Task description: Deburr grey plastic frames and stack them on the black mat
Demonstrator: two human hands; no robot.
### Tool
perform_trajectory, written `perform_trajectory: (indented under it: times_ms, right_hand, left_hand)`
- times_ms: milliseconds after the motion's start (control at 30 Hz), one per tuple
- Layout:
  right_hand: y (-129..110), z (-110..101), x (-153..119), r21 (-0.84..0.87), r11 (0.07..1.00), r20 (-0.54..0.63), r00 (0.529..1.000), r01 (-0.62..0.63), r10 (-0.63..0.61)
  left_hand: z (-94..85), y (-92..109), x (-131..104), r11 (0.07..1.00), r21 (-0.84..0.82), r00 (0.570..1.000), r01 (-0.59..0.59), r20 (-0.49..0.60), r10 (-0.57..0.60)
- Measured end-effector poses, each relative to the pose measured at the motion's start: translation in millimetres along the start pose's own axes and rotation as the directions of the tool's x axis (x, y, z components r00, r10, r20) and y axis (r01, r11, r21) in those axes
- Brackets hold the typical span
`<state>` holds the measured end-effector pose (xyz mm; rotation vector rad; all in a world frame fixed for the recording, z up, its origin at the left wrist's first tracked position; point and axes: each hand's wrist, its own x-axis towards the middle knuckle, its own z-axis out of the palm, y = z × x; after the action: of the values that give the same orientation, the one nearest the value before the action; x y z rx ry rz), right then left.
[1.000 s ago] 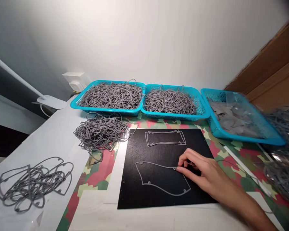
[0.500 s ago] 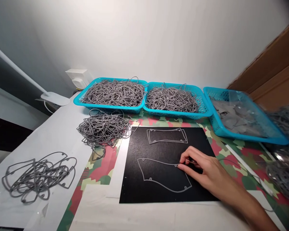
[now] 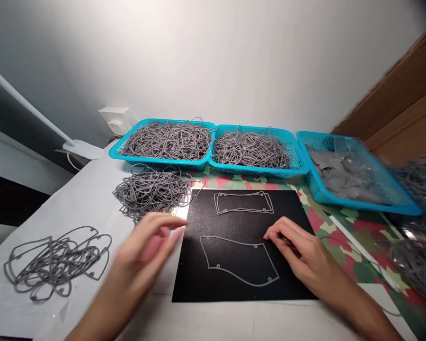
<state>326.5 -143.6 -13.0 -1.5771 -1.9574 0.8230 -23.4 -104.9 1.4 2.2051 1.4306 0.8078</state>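
A curved grey gasket outline (image 3: 234, 239) lies flat on the black mat (image 3: 195, 289). Farther back on the mat, two narrower grey gaskets (image 3: 241, 210) overlap. My right hand (image 3: 294, 246) rests over the mat's right part, its thumb and index finger pressed together just right of the curved gasket's upper corner; anything between them is too small to make out. Blurred by motion, my left hand (image 3: 149, 251) hovers at the mat's left edge, thumb and index finger apart, nothing visible between them. Behind it sits a tangled pile of grey gaskets (image 3: 152, 189).
Two blue baskets (image 3: 156, 161) (image 3: 259, 169) full of grey gaskets stand along the wall. A third blue basket (image 3: 369, 206) holds grey pieces. A looser gasket pile (image 3: 64, 260) lies at left, a white lamp base (image 3: 83, 149) behind it. Bagged parts (image 3: 419, 260) are at right.
My left hand has come into view from the lower left. My right hand's fingertips are now slightly off the curved gasket's corner. The view has shifted slightly.
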Motion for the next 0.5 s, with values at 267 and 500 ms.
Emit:
perform_trajectory:
  times_ms: [267,500]
  right_hand:
    - [16,-1,-4,-0.036,0.999,-0.277,0.961,-0.026,0.016]
    - [9,-4,-4,-0.002,0.999,-0.363,0.931,-0.035,0.032]
  left_hand:
    - [60.1,7,14,0.979,0.035,0.95,-0.199,0.251,0.184]
    - [51.6,-4,6,0.991,0.016,0.976,-0.13,0.177,0.125]
